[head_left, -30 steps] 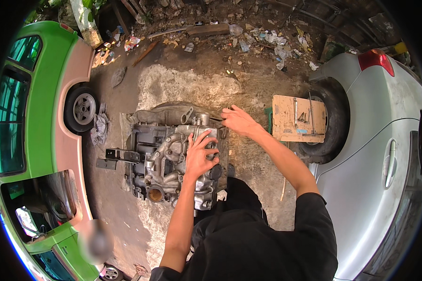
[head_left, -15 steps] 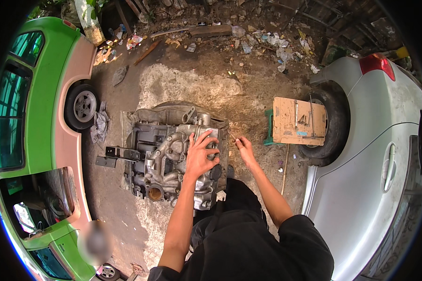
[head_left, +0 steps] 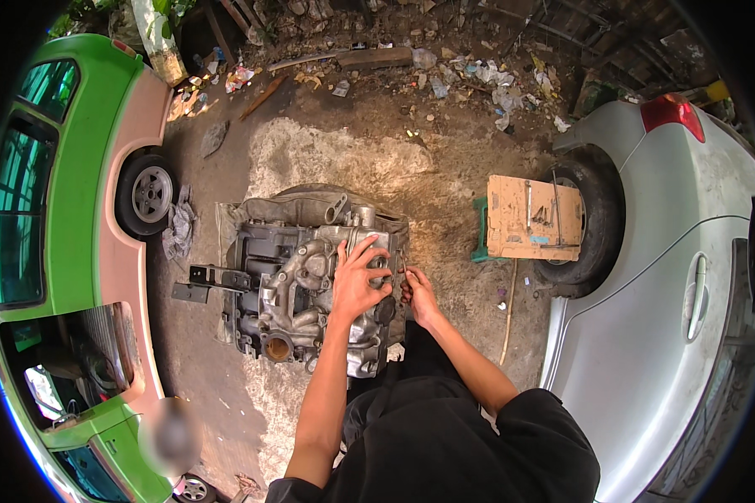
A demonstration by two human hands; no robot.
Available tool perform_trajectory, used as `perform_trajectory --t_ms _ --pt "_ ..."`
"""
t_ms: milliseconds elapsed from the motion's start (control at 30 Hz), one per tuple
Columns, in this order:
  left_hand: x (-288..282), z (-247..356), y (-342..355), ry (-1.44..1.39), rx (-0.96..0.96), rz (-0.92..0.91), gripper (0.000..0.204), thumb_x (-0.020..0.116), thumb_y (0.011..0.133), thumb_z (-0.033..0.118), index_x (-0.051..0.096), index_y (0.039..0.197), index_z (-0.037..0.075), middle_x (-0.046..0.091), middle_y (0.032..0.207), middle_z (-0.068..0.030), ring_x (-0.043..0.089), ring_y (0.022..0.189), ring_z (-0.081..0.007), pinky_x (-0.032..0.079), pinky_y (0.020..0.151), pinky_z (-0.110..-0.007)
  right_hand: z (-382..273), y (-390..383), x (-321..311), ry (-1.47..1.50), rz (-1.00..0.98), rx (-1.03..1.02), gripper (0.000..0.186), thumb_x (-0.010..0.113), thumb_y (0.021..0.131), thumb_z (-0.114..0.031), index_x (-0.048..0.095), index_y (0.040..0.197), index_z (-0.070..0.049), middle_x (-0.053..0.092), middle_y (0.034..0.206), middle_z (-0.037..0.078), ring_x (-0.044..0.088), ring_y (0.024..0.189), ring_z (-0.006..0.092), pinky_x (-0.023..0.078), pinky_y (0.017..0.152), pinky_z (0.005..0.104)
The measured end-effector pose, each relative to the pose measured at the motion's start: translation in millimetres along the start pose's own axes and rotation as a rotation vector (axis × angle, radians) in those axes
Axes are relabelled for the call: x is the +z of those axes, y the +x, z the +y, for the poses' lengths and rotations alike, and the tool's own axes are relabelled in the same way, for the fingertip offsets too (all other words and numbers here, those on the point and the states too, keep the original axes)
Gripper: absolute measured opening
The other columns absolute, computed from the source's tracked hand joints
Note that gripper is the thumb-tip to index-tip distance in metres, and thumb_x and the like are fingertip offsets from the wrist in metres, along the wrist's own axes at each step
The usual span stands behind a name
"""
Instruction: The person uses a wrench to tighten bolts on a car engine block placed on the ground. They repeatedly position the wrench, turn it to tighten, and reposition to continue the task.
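Note:
A grey metal engine (head_left: 298, 289) stands in front of me with its castings and pipes facing up. My left hand (head_left: 359, 281) rests on its right part, fingers spread and curved over the metal. Beside the engine's right edge is my right hand (head_left: 419, 295), its fingers closed round a thin metal tool (head_left: 404, 262) whose tip points away from me. The tool's exact kind is too small to make out. A flat dark bracket (head_left: 197, 282) sticks out from the engine's left side.
A tan board (head_left: 512, 230) with several tools lies on a green stool (head_left: 480, 228) at the right. A silver car (head_left: 646, 310) stands beyond it, a green and pink van (head_left: 92, 218) at the left. A grey rag (head_left: 179, 230) lies by the van's wheel; litter is scattered at the back.
My right hand has moved left and toward me, now close against the engine's right edge with the thin tool. My left hand has stayed on the engine.

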State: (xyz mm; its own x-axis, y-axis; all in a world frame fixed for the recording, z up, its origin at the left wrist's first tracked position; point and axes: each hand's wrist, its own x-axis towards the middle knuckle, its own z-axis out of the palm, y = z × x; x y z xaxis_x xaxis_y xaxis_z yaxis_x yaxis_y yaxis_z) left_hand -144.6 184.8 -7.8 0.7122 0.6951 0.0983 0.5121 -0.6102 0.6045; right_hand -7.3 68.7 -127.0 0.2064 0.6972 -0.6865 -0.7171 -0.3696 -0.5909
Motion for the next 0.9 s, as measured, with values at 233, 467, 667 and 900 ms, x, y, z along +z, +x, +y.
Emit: perform_trajectory --t_ms 233,467,667,900 --pt "-0.2 0.4 0.1 0.003 0.001 0.002 0.021 0.082 0.062 0.015 0.086 0.082 0.019 0.070 0.123 0.0068 0.049 0.145 -0.0210 0.021 0.128 -0.063 0.2 1.4 5.8 0.010 0.021 0.031 0.017 0.050 0.114 -0.029 0.062 0.120 -0.017 0.046 0.078 -0.003 0.041 0.067 0.0094 0.037 0.062 0.0295" --pt "1.2 -0.9 -0.6 -0.007 -0.003 0.006 0.019 0.082 0.062 0.015 0.085 0.080 0.019 0.070 0.122 0.0068 0.049 0.145 -0.0209 0.021 0.128 -0.063 2.4 7.5 8.8 -0.028 0.019 -0.007 0.020 0.051 0.115 -0.031 0.062 0.123 -0.016 0.046 0.078 -0.003 0.040 0.068 0.0101 0.037 0.062 0.0301" --pt "-0.4 -0.2 -1.2 -0.002 -0.004 -0.016 0.017 0.084 0.065 0.016 0.085 0.082 0.017 0.068 0.124 0.0078 0.047 0.146 -0.0182 0.020 0.128 -0.063 1.3 42.0 -23.0 -0.402 -0.114 -0.237 0.019 0.050 0.114 -0.022 0.064 0.119 -0.009 0.051 0.081 0.001 0.046 0.071 0.0143 0.043 0.066 0.0322" --pt "-1.1 -0.3 -1.6 0.022 0.005 -0.015 0.018 0.083 0.066 0.017 0.085 0.083 0.019 0.067 0.124 0.0089 0.046 0.146 -0.0175 0.020 0.128 -0.063 -101.4 70.7 -40.6 -1.685 -0.175 -0.754 0.024 0.067 0.086 0.003 0.071 0.108 -0.005 0.067 0.102 0.012 0.063 0.104 0.0294 0.046 0.104 0.0467"
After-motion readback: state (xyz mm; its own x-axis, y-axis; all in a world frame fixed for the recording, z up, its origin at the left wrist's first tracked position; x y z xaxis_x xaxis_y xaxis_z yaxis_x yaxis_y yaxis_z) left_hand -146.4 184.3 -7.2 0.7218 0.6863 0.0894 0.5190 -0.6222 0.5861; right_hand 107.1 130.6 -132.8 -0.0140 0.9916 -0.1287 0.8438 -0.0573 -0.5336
